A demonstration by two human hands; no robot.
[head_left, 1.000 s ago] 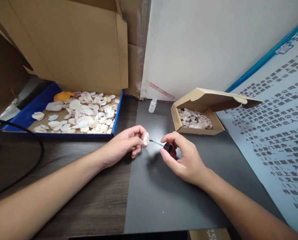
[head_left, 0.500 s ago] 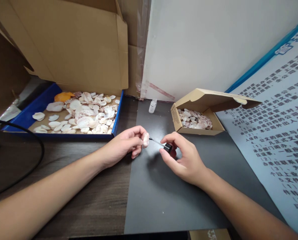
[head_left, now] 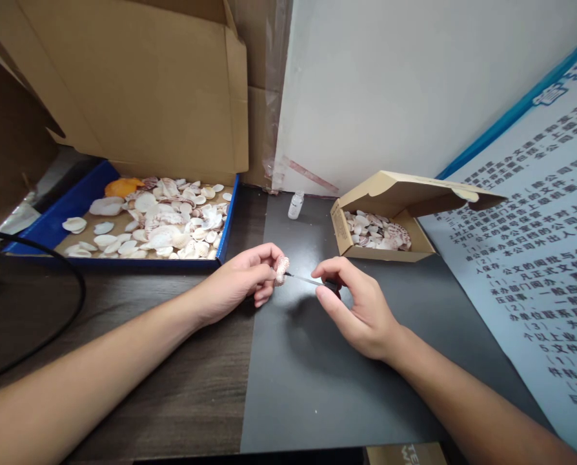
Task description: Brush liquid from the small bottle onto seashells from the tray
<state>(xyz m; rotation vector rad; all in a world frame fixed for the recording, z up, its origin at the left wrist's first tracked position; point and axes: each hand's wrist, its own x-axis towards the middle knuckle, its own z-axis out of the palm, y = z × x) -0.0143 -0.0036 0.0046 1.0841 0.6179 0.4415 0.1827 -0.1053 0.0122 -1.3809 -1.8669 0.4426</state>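
Note:
Between the thumb and fingers of my left hand [head_left: 250, 274] is a small, bumpy, pinkish-white seashell [head_left: 282, 270]. My right hand [head_left: 354, 303] grips the black cap of a thin applicator brush [head_left: 305, 279]; the cap is mostly behind my fingers. The brush's dark tip points left and meets the shell, though I cannot tell exactly where it touches. Behind both hands, a small clear glass bottle [head_left: 295, 205] with a white label stands upright with no cap on it.
On the left, a blue-edged cardboard box [head_left: 224, 226] lies open, full of pale seashells [head_left: 165, 236]. A smaller open carton [head_left: 390, 255] at the right holds more shells. A printed board [head_left: 535, 258] leans at far right, and a black cable [head_left: 78, 303] loops in at left.
The shell has turned a little in my left hand. My right hand has tilted the brush, so its cap is now more hidden and its tip sits slightly further left and lower.

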